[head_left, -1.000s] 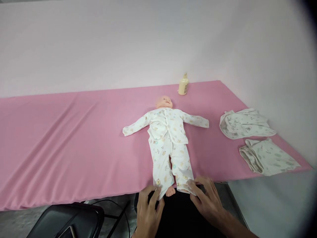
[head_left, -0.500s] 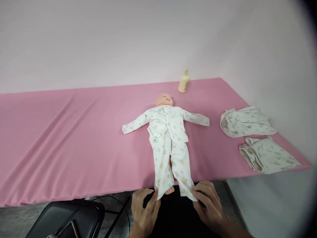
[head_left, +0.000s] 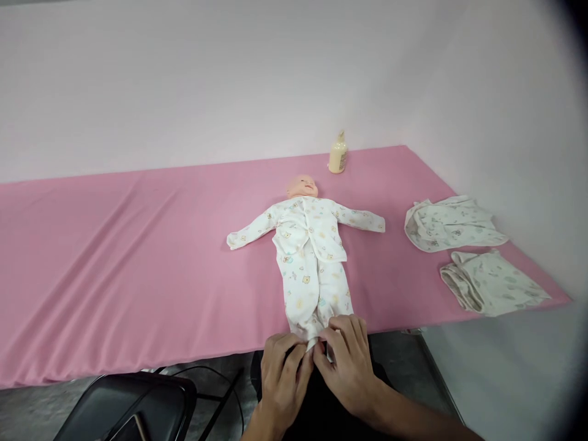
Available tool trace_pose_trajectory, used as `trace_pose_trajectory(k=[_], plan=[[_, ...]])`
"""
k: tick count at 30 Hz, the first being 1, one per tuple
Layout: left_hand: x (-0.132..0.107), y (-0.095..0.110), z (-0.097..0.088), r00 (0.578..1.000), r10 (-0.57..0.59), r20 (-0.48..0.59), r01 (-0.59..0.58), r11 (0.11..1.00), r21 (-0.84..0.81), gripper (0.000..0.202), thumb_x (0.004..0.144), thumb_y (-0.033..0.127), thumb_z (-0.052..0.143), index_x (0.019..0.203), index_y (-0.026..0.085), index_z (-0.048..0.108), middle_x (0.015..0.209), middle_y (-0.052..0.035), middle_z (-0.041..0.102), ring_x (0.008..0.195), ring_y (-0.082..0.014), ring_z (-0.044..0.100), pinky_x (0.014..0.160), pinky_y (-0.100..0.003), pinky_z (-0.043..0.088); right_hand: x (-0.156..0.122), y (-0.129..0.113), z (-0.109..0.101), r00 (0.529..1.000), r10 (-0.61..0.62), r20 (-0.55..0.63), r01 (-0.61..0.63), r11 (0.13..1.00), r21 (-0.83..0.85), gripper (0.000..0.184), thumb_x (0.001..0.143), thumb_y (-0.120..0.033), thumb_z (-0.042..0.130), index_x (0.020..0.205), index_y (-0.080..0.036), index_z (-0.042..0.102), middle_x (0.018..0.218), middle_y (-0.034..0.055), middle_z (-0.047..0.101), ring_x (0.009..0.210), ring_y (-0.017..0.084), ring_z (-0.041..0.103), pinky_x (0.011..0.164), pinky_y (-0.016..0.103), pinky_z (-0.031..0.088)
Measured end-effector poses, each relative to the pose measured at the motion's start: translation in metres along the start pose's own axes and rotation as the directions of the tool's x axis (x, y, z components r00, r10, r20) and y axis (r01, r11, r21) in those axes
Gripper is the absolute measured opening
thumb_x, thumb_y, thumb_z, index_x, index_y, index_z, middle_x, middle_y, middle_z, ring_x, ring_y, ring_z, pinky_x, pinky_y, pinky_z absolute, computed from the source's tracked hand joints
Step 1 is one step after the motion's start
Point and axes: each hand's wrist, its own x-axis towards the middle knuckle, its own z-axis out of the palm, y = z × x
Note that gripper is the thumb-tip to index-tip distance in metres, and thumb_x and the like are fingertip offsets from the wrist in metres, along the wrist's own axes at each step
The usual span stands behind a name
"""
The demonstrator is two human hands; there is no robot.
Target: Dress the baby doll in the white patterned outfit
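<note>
A baby doll [head_left: 302,186] lies on its back on the pink-covered table, head toward the wall. It wears a white patterned jacket [head_left: 324,229] with both sleeves stretched out sideways, and matching white trousers [head_left: 301,288]. At the table's front edge, my left hand [head_left: 285,373] pinches the lower hem of the trousers. My right hand [head_left: 346,361] pinches the hem close beside it, fingertips almost meeting the left ones. The trouser ends are drawn together between my hands, and the doll's feet are hidden.
A cream pump bottle [head_left: 338,154] stands behind the doll near the wall. Two folded patterned cloths, an upper cloth [head_left: 454,225] and a lower cloth [head_left: 496,283], lie at the right end of the pink table cover [head_left: 184,275]. Below, a black chair [head_left: 133,404] stands at the left.
My right hand has moved left and slightly up, bringing the right trouser hem toward the left one. My left hand has shifted a little right. The doll's visible foot is now covered.
</note>
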Motion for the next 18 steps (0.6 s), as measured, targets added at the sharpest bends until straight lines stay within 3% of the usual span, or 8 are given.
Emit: trace_pose_trajectory(k=[5,10,13,15,18], plan=[[-0.005,0.001,-0.005,0.997,0.075,0.018,-0.074,0.997,-0.029,0.027,0.079,-0.002,0.065,0.102,0.013,0.060,0.094,-0.0082,0.064,0.091,-0.0178,0.060,0.080,-0.036,0.054,-0.001,0.008,0.002,1.000,0.012,-0.006,-0.013,0.999,-0.033,0.021,0.079,-0.005,0.052,0.095,-0.019,0.055,0.090,0.0077,0.059,0.084,0.023,0.054,0.072,0.039,0.046],[-0.024,-0.002,-0.008,0.990,0.129,0.055,-0.131,0.991,0.035,0.026,0.077,-0.001,0.068,0.097,0.014,0.061,0.089,-0.0062,0.066,0.090,-0.0190,0.062,0.083,-0.039,0.055,-0.024,0.017,-0.003,1.000,0.005,-0.022,-0.007,0.998,-0.065,0.032,0.081,-0.002,0.053,0.109,-0.019,0.056,0.105,0.0115,0.060,0.096,0.025,0.057,0.081,0.043,0.050],[-0.039,-0.003,-0.009,0.988,0.117,0.104,-0.118,0.993,0.011,0.026,0.075,-0.002,0.069,0.095,0.014,0.062,0.089,-0.0064,0.066,0.093,-0.0199,0.062,0.087,-0.041,0.053,-0.038,0.015,-0.006,1.000,-0.023,-0.019,0.022,0.998,-0.065,0.031,0.081,0.000,0.053,0.106,-0.018,0.058,0.103,0.0109,0.061,0.099,0.025,0.058,0.083,0.044,0.050],[-0.045,-0.004,-0.011,0.985,0.105,0.134,-0.102,0.994,-0.027,0.026,0.074,-0.004,0.068,0.092,0.013,0.061,0.088,-0.0064,0.066,0.091,-0.0192,0.060,0.087,-0.041,0.053,-0.042,0.010,-0.011,0.998,-0.067,-0.005,0.066,0.996,-0.061,0.027,0.080,0.000,0.055,0.101,-0.017,0.061,0.100,0.0102,0.061,0.099,0.025,0.058,0.084,0.045,0.049],[-0.043,-0.012,-0.019,0.985,0.085,0.152,-0.073,0.994,-0.081,0.021,0.076,-0.003,0.066,0.087,0.014,0.060,0.086,-0.0061,0.064,0.087,-0.0180,0.058,0.081,-0.038,0.052,-0.037,0.008,-0.025,0.970,-0.235,0.070,0.234,0.972,0.011,0.027,0.078,-0.002,0.058,0.100,-0.018,0.063,0.098,0.0084,0.062,0.099,0.025,0.059,0.087,0.047,0.048]])
